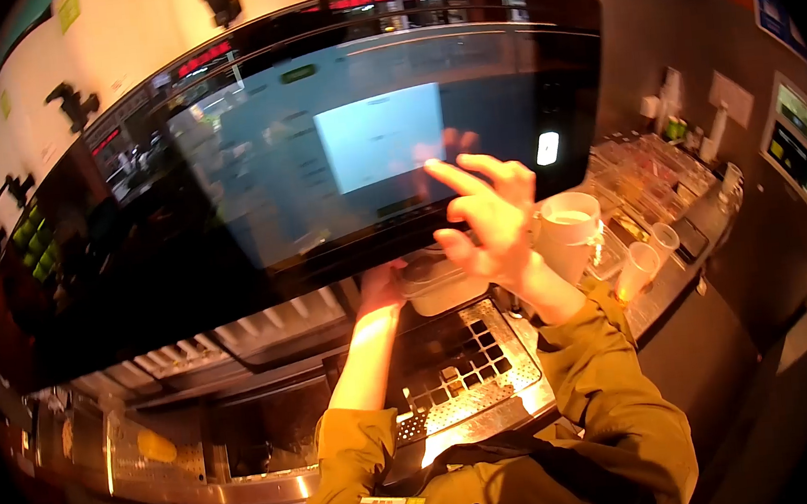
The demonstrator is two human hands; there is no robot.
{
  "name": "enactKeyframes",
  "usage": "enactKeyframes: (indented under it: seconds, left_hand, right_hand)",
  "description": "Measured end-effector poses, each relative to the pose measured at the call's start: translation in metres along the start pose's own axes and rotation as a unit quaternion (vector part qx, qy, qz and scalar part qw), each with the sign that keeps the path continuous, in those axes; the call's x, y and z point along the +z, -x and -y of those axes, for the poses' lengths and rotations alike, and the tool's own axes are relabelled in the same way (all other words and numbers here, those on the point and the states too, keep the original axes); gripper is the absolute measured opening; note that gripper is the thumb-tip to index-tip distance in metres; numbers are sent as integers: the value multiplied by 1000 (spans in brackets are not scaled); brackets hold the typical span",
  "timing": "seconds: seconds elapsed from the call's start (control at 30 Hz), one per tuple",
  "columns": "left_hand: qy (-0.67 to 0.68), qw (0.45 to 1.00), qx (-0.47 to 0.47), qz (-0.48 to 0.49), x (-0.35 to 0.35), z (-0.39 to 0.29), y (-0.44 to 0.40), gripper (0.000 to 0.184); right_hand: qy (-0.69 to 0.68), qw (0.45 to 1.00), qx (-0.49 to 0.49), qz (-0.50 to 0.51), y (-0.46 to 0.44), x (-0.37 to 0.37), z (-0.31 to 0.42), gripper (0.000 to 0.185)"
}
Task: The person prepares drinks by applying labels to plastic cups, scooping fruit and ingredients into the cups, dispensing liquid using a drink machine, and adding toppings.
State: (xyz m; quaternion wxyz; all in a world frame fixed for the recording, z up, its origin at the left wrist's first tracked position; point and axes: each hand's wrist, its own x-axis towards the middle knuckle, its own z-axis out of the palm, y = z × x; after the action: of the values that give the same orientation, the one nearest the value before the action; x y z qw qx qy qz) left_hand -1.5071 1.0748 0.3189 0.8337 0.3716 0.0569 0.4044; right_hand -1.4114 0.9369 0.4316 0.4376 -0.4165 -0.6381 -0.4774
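A large black touchscreen [257, 169] spans the upper middle, with a bright pale panel lit on it. My right hand [491, 211] is raised at its lower right part, index finger stretched toward the lit panel and the other fingers loosely bent and apart, holding nothing. Whether the fingertip touches the glass I cannot tell. Beneath the screen's lower edge, my left hand [381, 288] is beside a lidded clear plastic container [443, 289]. Its fingers are mostly hidden there, so a grip does not show.
A metal drip grate [467, 371] lies below my hands. To the right stand a white pitcher [569, 228], clear plastic cups [637, 270] and a tray of boxes [651, 173]. A steel counter with a yellow item [156, 444] runs left. Dispenser taps [74, 106] line the top left.
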Motion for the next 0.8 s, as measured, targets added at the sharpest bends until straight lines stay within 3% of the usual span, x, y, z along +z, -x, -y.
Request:
enactKeyframes:
  seconds: [0.1, 0.23, 0.33, 0.37, 0.47, 0.63, 0.7, 0.77, 0.8]
  left_hand:
    - [83, 995, -10, 46, -27, 14, -11, 9]
    - [92, 993, -70, -28, -71, 36, -39, 4]
    - [153, 984, -5, 93, -82, 40, -36, 6]
    - [76, 996, -34, -35, -62, 35, -32, 9]
    - [48, 994, -46, -87, -89, 50, -53, 12]
    - [48, 995, -50, -70, -56, 34, -37, 8]
    - [39, 994, -38, -90, -63, 39, -43, 6]
    - [-105, 990, 46, -86, -113, 72, -72, 7]
    - [-75, 996, 31, -44, -112, 74, -68, 6]
  right_hand:
    - [-44, 999, 10, -27, 6, -17, -2, 28]
    - [-63, 994, 29, -90, 12, -19, -9, 30]
    - [-63, 992, 60, -92, 16, -22, -10, 31]
    - [-67, 992, 67, -80, 19, -24, -13, 31]
    - [-55, 993, 59, -83, 20, -27, -15, 27]
    - [-75, 991, 72, -87, 19, -26, -13, 26]
    - [-65, 992, 71, -84, 19, -27, -13, 26]
    - [-49, 994, 69, -66, 21, -28, -14, 21]
    - [-39, 995, 67, -56, 20, -32, -15, 20]
